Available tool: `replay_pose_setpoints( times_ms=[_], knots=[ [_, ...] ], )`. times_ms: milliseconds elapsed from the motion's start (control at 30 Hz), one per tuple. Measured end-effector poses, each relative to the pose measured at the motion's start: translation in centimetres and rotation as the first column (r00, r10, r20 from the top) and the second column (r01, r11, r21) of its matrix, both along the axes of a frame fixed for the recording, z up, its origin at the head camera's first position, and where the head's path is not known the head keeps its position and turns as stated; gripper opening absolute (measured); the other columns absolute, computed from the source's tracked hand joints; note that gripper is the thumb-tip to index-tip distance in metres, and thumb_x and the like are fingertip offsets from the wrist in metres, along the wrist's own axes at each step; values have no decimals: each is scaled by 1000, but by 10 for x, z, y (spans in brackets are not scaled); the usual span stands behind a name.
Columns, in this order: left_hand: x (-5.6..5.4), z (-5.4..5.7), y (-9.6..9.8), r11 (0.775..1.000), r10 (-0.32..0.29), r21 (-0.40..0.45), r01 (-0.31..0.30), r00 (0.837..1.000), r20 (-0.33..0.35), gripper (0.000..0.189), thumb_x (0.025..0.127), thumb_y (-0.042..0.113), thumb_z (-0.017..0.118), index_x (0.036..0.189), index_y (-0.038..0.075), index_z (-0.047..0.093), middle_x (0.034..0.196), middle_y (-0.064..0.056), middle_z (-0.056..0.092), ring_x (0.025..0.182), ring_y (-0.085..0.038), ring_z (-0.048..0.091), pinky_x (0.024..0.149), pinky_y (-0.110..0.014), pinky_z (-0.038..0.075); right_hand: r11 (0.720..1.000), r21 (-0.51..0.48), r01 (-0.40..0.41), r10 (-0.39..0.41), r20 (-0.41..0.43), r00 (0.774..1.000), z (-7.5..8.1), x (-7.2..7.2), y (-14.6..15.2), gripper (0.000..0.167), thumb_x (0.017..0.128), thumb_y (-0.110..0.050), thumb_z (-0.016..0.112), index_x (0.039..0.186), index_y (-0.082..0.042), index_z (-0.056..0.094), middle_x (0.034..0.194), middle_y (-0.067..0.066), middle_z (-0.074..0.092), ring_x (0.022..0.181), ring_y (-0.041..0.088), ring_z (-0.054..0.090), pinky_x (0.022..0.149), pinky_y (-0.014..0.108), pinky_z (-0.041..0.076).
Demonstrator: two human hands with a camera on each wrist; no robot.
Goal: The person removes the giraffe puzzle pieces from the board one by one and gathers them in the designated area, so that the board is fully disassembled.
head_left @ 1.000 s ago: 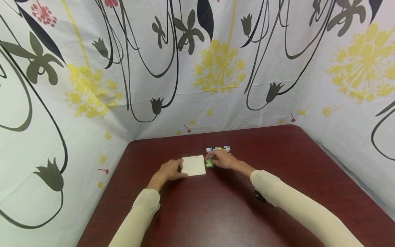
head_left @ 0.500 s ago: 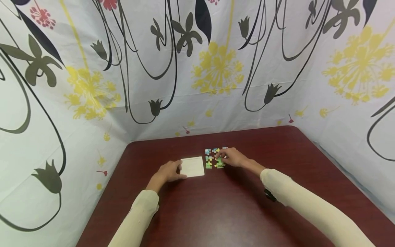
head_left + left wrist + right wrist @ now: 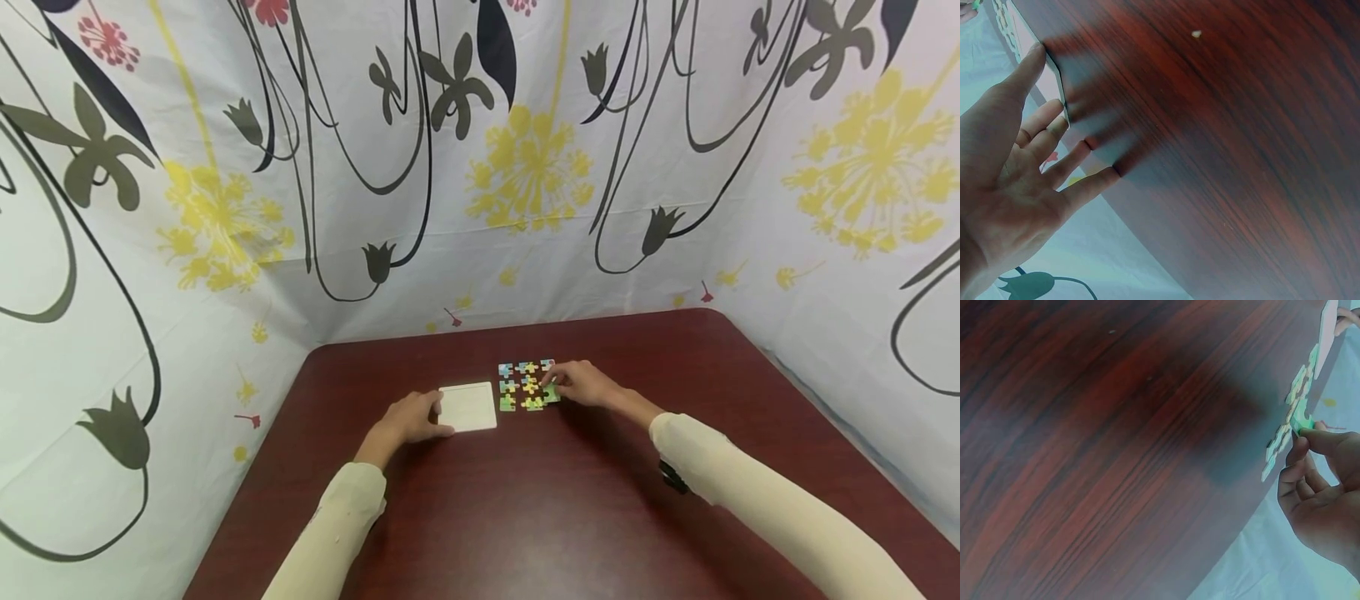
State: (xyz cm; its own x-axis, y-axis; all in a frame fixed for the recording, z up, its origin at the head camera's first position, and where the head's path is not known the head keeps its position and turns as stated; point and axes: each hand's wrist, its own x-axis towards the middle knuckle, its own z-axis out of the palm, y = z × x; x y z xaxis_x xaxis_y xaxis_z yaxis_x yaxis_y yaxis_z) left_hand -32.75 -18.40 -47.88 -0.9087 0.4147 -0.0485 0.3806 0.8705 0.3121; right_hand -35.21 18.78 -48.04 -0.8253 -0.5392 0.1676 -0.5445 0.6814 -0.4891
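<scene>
My left hand (image 3: 411, 417) holds a flat white tray (image 3: 468, 407) at its left side, thumb at the near corner and fingertips at the left edge. In the left wrist view, the tray (image 3: 1052, 75) shows edge-on at the thumb and first fingertips, while the other fingers spread over the table. To the right of the tray, jigsaw puzzle pieces (image 3: 507, 387) lie in loose rows with small gaps. My right hand (image 3: 588, 385) pinches a green puzzle piece (image 3: 1304, 415) between thumb and finger, at the right end of the near row. The fingers partly cover pieces behind it.
A dark red wooden table (image 3: 480, 517) stands under both hands. Its far edge meets a white floral-patterned cloth (image 3: 450, 275) that rises at the back and sides. A dark band (image 3: 672, 477) shows under the right sleeve.
My right hand has moved right from beside the tray, carrying the green piece across the near row. Puzzle pieces it covered now show. The left hand has stayed at the tray.
</scene>
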Motion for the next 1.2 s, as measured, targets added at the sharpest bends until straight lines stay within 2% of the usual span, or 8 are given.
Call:
replay_pose_setpoints(
  times_ms=[167, 433, 767, 1033, 1200],
  knots=[
    [0, -1, 0, 1000, -1, -2, 1, 1000, 4, 41, 88, 45, 84, 106, 15, 62, 85, 4, 58, 78, -15, 54, 75, -43, 47, 1000, 16, 8, -8, 12, 1000, -4, 2, 7, 18, 99, 0, 66, 114, -3, 74, 102, 12, 75, 84, 22, 70, 72, 38, 56],
    [0, 1, 0, 1000, -4, 1, 4, 1000, 5, 41, 88, 44, 83, 107, 14, 62, 86, 4, 59, 79, -15, 54, 77, -44, 47, 1000, 8, 25, -25, 31, 999, -9, 4, 13, 20, 99, 0, 67, 117, -2, 73, 110, 14, 75, 89, 23, 71, 72, 36, 54],
    [0, -2, 1, 1000, -8, 11, 8, 1000, -4, 42, 87, 44, 84, 107, 14, 62, 88, 2, 60, 80, -16, 55, 78, -44, 48, 998, 22, 53, -53, 16, 998, -18, 3, 10, 20, 99, -2, 68, 114, -10, 77, 109, 10, 76, 100, 28, 71, 83, 44, 57],
    [1, -2, 0, 1000, -12, 26, 13, 1000, -8, 42, 87, 44, 84, 107, 13, 63, 88, 2, 61, 80, -15, 54, 78, -46, 47, 999, 21, 47, -47, 1, 999, -22, 6, 12, 21, 99, 0, 66, 115, -9, 77, 109, 10, 72, 99, 27, 69, 82, 43, 57],
    [2, 0, 0, 1000, -12, 26, 13, 1000, -9, 42, 87, 43, 84, 107, 14, 63, 89, 1, 62, 80, -15, 54, 77, -45, 47, 1000, -2, 30, -30, -21, 999, -19, 9, 14, 22, 99, -1, 67, 120, -5, 74, 110, 13, 70, 99, 29, 69, 81, 44, 56]
  ],
)
